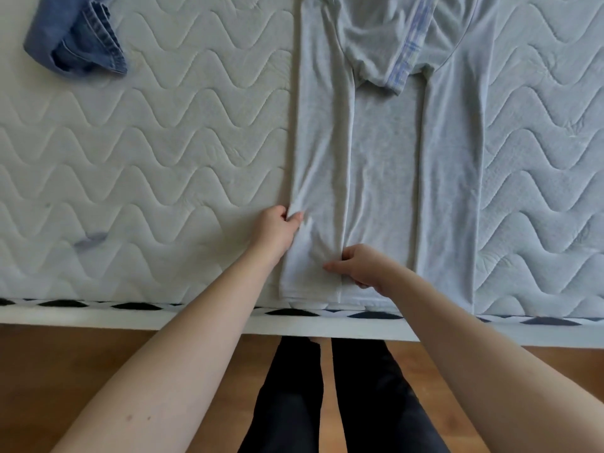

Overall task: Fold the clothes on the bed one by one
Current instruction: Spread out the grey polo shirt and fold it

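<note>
On the bed (163,142), close to its near edge, lies a pale grey shirt (385,165); both long sides of the shirt are folded in toward its middle, and a sleeve with a blue stripe lies across its top part; the hem sits right by the bed's edge.

At the shirt's near left corner, the left hand (277,228) pinches the outer edge of the folded flap, thumb on top; the right hand (362,266) pinches the inner edge of the same flap, just nearer the hem; both hands hold cloth tight, with no wide gap between fingers and thumb.

I think the flap is being pulled straight; that could go wrong; the cloth is soft and thin, so a hard tug may drag the whole shirt toward the edge of the bed and let the hem slip off; a pull on only one side may twist the flap and leave wrinkles; letting go too soon may let the flap flop open.

Far from the shirt, up at the bed's left, blue jeans (78,37) wait in a heap, not yet folded.
</note>
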A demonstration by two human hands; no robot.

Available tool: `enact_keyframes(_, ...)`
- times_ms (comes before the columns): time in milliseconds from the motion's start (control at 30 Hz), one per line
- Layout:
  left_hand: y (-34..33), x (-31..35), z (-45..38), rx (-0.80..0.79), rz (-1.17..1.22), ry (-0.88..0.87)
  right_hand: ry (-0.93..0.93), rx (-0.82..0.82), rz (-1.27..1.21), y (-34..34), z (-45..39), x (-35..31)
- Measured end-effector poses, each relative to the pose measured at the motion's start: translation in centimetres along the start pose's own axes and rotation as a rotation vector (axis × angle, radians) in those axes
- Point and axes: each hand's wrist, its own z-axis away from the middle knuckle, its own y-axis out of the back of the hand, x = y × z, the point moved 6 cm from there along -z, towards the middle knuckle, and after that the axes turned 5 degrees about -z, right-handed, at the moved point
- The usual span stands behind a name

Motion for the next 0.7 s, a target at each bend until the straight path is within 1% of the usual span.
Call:
enact_keyframes(67,0.0,-1.1,1.4,-0.001,0.021,0.023,0.021,0.015,-0.007,-0.9,0.8,0.8)
enact_keyframes(133,-0.3,-2.2,3.0,-0.017,0.080,0.042,0.061,-0.003,-0.081,-1.6,1.7,1.5)
enact_keyframes(200,-0.9,-3.2,4.8,-0.073,0.152,0.058,0.081,-0.038,-0.148,-2.2,2.7,2.5)
enact_keyframes(233,-1.3,-3.8,5.6,-0.111,0.175,0.061,0.083,-0.043,-0.134,-2.4,3.2,3.0)
enact_keyframes(300,-1.9,-5.0,7.0,-0.169,0.156,0.069,0.086,0.001,-0.055,-2.5,3.9,4.1)
enact_keyframes(400,-2.1,-6.4,8.3,-0.179,0.111,0.087,0.100,0.156,0.018,-2.0,4.2,5.0)
enact_keyframes(500,-2.1,-6.8,9.2,-0.200,0.096,0.106,0.106,0.242,0.161,-2.2,4.3,4.8)
enact_keyframes(567,-1.9,-6.7,9.6,-0.224,0.030,0.092,0.084,0.244,0.307,-2.3,4.3,4.4)
enact_keyframes(633,-1.6,-6.4,9.7,-0.248,-0.040,0.072,0.044,0.203,0.429,-2.4,4.2,4.0)
enact_keyframes(700,-1.1,-5.9,9.6,-0.253,-0.189,0.033,0.014,0.159,0.469,-2.5,4.4,3.6)
